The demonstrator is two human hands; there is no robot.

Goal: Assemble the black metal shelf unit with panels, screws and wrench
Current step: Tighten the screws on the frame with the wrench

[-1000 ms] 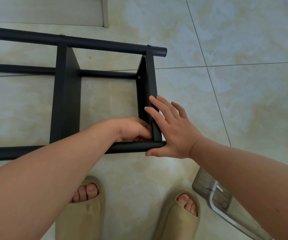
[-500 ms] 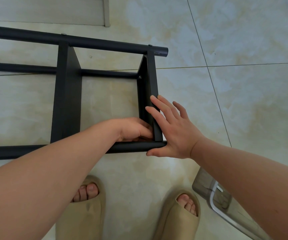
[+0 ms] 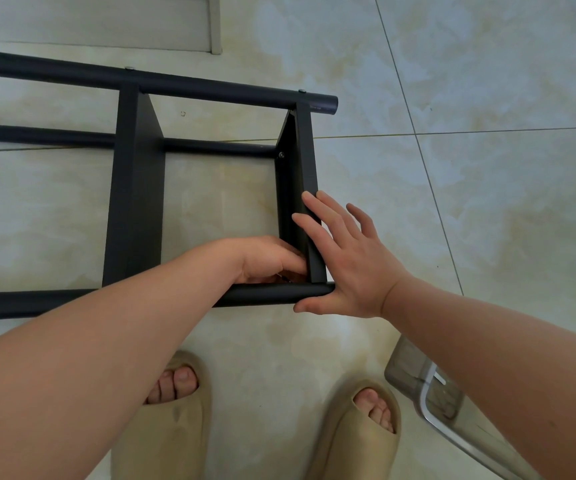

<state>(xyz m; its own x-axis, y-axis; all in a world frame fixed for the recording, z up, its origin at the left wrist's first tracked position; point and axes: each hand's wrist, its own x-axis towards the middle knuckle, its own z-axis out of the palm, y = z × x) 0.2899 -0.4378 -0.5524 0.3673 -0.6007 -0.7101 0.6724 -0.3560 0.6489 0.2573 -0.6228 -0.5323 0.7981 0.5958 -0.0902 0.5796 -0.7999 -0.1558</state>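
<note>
The black metal shelf unit lies on its side on the tiled floor. Its far tube (image 3: 210, 86) and near tube (image 3: 272, 294) are joined by an end panel (image 3: 305, 150) and a second panel (image 3: 137, 202). My left hand (image 3: 266, 258) is inside the near corner where the end panel meets the near tube. Its fingers are curled, and what they hold is hidden. My right hand (image 3: 349, 265) lies flat and open against the outer face of the end panel, thumb at the tube's end. A screw (image 3: 281, 154) sits on the panel's inner face.
A clear plastic container (image 3: 442, 400) with a metal handle lies at the lower right, partly under my right arm. My feet in beige slippers (image 3: 172, 427) stand just in front of the near tube. A white door frame (image 3: 215, 26) is at the top.
Both hands stay at the same corner of the shelf; only the view has drifted slightly.
</note>
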